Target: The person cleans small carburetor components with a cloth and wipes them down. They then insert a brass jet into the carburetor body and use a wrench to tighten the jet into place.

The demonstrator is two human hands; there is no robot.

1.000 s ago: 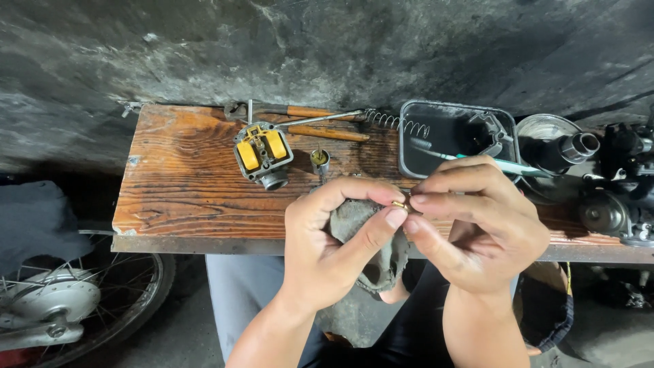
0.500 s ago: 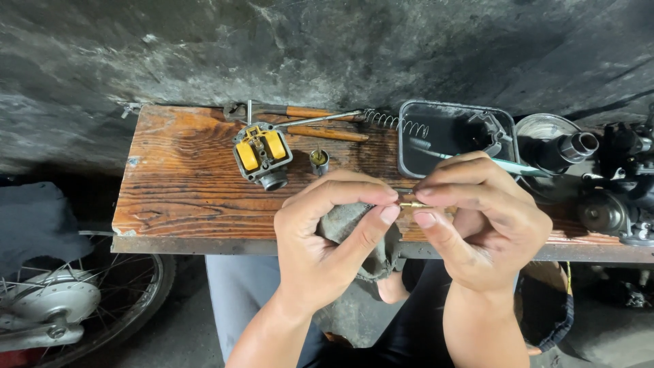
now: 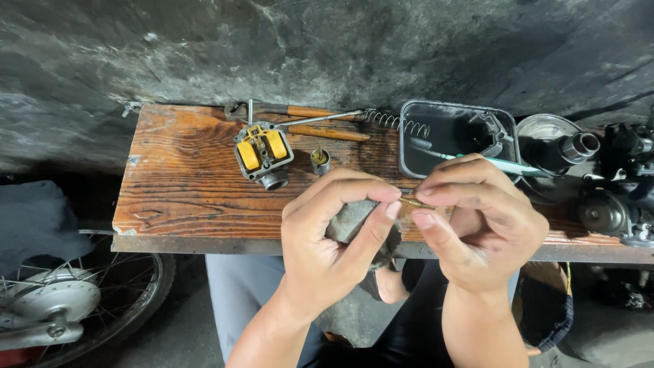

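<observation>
A dark, stained concrete wall (image 3: 327, 48) fills the top of the frame, and below it a worn wooden bench (image 3: 184, 197) runs across the middle, with a spoked wheel (image 3: 61, 300) in the lower left corner. On the right of the bench sits a black rectangular tray (image 3: 443, 129), and further right a cluster of dark engine parts (image 3: 613, 184). Up near the bench's back edge lie wooden-handled tools (image 3: 320, 123) and a coiled spring (image 3: 398, 123); just in front of them rests a carburettor body with yellow floats (image 3: 262, 153), with a small brass-tipped fitting (image 3: 320, 160) just beside it. In the centre of the frame the left hand (image 3: 334, 238) curls around a grey rag (image 3: 351, 221), thumb and forefinger pinched toward the right hand (image 3: 477, 225), which nips a thin brass jet (image 3: 413, 202) between its fingertips; both hands grip it from either end, held in the air over the bench's front edge. The piece is tiny and the grip is fingertip-only, so a slip could likely drop it past the edge to the dark floor, where it would be hard to find; pinching too hard could probably bend it.
</observation>
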